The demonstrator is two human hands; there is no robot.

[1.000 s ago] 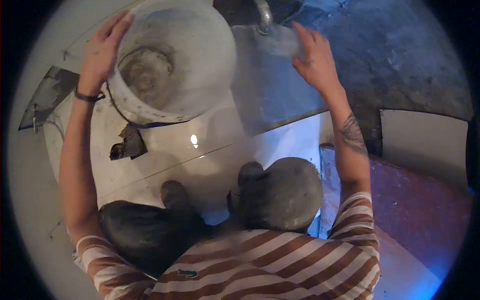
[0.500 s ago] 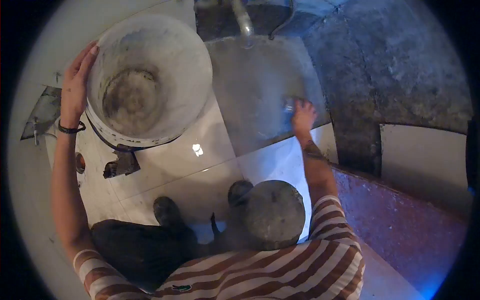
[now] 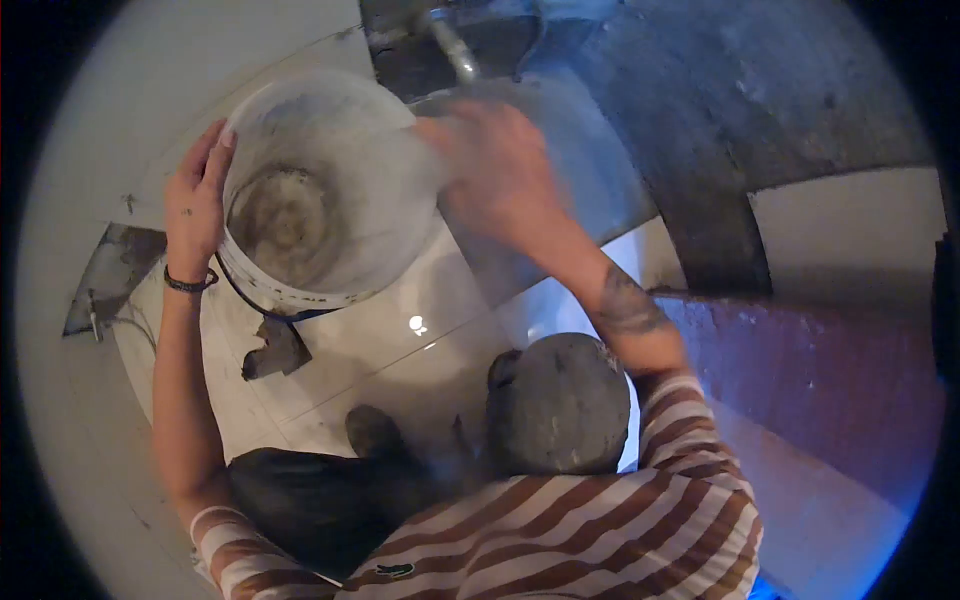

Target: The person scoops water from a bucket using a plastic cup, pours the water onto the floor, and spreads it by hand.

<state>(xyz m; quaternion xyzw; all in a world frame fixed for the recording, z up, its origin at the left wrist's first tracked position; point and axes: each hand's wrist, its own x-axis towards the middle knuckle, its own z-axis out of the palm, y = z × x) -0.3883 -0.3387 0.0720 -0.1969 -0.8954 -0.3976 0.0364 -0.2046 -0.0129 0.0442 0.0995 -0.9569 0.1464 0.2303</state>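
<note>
A large white bucket [image 3: 370, 130], stained with grey residue inside, is tipped so that its mouth faces me. My left hand [image 3: 200, 185], with a dark bracelet at the wrist, grips the bucket's left rim. My right hand [image 3: 490, 160] is at the right side of the bucket's mouth, smeared by motion. Its fingers are too blurred to read, and whether it touches the rim or holds anything I cannot tell. Behind it lies a grey, wet-looking floor patch [image 3: 590, 160].
A pipe [image 3: 455, 50] comes down at the back. A torn dark scrap [image 3: 277, 350] lies on the pale tiles [image 3: 370, 400] beneath the bucket. A grey round-topped object [image 3: 560, 405] stands by my legs. A reddish panel [image 3: 800, 360] lies to the right.
My right hand has moved left from the grey floor patch to the bucket's right side. My left hand stays on the rim. The view has shifted, so the bucket appears lower and further right.
</note>
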